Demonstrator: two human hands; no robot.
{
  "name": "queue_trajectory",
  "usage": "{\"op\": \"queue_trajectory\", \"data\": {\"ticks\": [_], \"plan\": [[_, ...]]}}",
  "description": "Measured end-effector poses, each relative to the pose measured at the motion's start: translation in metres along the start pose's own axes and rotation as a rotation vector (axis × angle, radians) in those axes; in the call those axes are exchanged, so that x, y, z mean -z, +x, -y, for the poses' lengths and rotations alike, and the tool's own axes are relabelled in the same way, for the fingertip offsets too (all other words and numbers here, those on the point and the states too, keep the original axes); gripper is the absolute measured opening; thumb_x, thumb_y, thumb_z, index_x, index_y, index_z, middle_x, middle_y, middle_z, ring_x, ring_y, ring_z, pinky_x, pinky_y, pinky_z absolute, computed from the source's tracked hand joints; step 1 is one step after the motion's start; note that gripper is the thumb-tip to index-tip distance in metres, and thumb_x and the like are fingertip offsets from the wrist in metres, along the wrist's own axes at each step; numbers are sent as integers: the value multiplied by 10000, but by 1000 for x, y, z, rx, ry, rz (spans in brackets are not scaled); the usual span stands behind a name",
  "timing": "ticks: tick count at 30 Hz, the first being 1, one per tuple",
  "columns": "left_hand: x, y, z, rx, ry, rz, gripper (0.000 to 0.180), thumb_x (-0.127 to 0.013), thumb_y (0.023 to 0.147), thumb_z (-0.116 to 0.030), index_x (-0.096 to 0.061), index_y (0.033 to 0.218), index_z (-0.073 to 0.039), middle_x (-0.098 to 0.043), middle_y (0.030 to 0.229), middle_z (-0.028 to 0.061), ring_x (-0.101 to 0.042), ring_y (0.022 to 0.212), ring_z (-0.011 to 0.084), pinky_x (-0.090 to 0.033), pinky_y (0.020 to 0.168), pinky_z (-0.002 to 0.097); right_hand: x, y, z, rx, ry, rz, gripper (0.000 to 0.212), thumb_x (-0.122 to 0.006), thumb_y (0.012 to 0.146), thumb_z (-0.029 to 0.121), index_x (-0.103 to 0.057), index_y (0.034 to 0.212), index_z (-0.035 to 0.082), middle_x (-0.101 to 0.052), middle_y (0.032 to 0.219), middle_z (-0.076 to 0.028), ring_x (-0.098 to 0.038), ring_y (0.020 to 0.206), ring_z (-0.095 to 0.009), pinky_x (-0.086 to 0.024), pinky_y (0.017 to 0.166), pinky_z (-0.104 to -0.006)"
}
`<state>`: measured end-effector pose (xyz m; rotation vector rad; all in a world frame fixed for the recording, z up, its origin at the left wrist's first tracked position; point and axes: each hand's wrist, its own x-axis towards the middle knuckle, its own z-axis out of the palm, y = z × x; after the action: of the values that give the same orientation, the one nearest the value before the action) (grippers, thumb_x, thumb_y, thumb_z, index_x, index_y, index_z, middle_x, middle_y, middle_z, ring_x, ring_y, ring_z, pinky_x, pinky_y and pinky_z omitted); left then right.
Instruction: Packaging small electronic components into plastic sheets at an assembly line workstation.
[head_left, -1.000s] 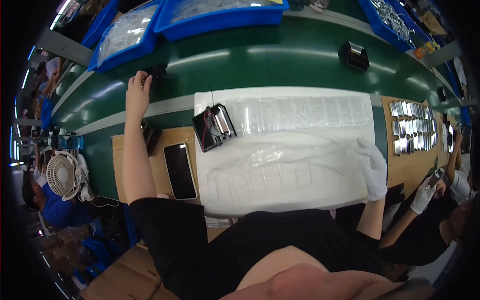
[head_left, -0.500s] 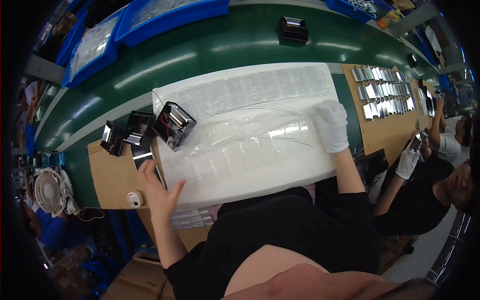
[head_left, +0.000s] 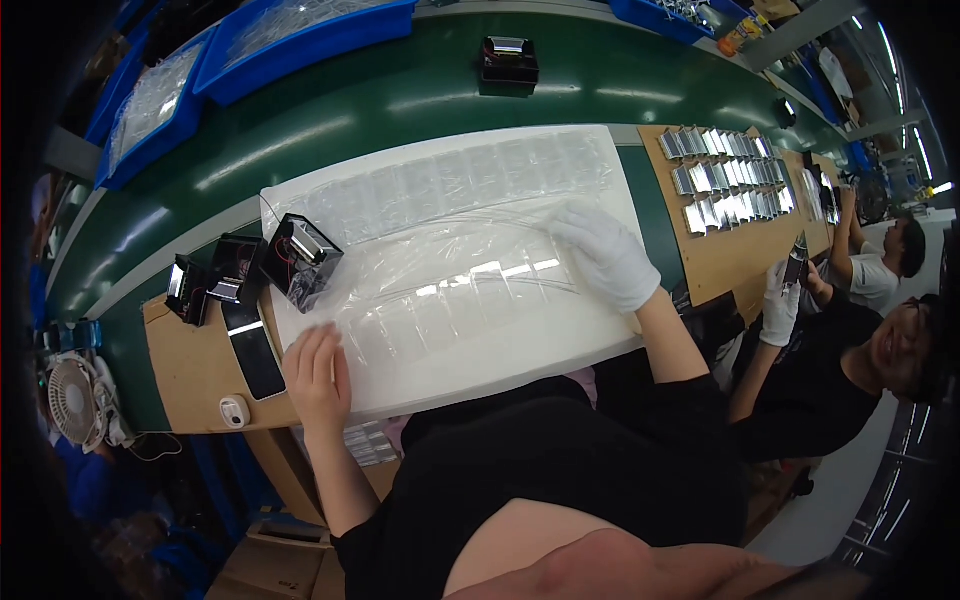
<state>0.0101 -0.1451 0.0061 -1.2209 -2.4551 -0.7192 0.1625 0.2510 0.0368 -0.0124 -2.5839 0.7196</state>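
A white foam board (head_left: 500, 362) lies on the bench in front of me, with rows of clear plastic pouches (head_left: 440, 182) and loose clear film on it. My right hand (head_left: 608, 258), in a white glove, rests on the film at the board's right side, its fingers stretched leftward. At the board's left edge is my bare left hand (head_left: 318, 380), its fingers close together and slightly bent, with nothing visible in it. A black open-sided box with red wires and a shiny metal part (head_left: 303, 255) sits tilted on the board's upper left corner.
Two similar black boxes (head_left: 236, 265) (head_left: 186, 288), a phone (head_left: 255, 350) and a small white device (head_left: 235, 411) lie left on cardboard. Another black box (head_left: 509, 65) stands on the green bench. Blue trays (head_left: 300, 45) line the back. Shiny metal parts (head_left: 735, 180) and a co-worker (head_left: 820, 375) are right.
My right hand has moved left from the board's right edge onto the film and stretched its fingers. My left hand's spread fingers have drawn together. The whole view has shifted, showing more of the phone.
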Motion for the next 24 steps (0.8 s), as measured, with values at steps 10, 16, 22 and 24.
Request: {"op": "queue_trajectory", "data": {"ticks": [10, 16, 22, 24], "plan": [[-6, 4, 16, 142, 74, 68, 210, -661, 909, -50, -663, 1120, -49, -682, 1073, 79, -621, 1036, 252, -458, 952, 347, -4, -25, -36, 10, -420, 98, 175, -628, 855, 56, -662, 1027, 71, -653, 989, -83, -639, 881, -271, -517, 831, -350], [5, 10, 14, 481, -471, 123, 193, -671, 920, -61, -666, 1112, -44, -663, 1035, 62, -601, 970, 220, -449, 908, 310, 21, -20, -26, -245, -159, 111, 149, -654, 885, 98, -681, 1027, 61, -676, 957, -82, -647, 847, -236, -520, 798, -319], [8, 33, -2, 769, -744, 400, 137, -682, 930, -85, -691, 1063, -51, -631, 1017, 56, -569, 923, 208, -431, 864, 287, 52, -3, -15, -751, 89, 126, 194, -650, 902, 87, -704, 1087, 57, -707, 1009, -101, -662, 882, -194, -528, 820, -285], [4, 32, -8, 675, -599, 354, 125, -688, 930, -93, -702, 1050, -61, -620, 1046, 60, -559, 956, 216, -426, 865, 295, 49, -13, -32, -717, 204, -230, 199, -665, 904, 117, -714, 1088, 58, -713, 1015, -93, -659, 863, -184, -526, 802, -270]]}}
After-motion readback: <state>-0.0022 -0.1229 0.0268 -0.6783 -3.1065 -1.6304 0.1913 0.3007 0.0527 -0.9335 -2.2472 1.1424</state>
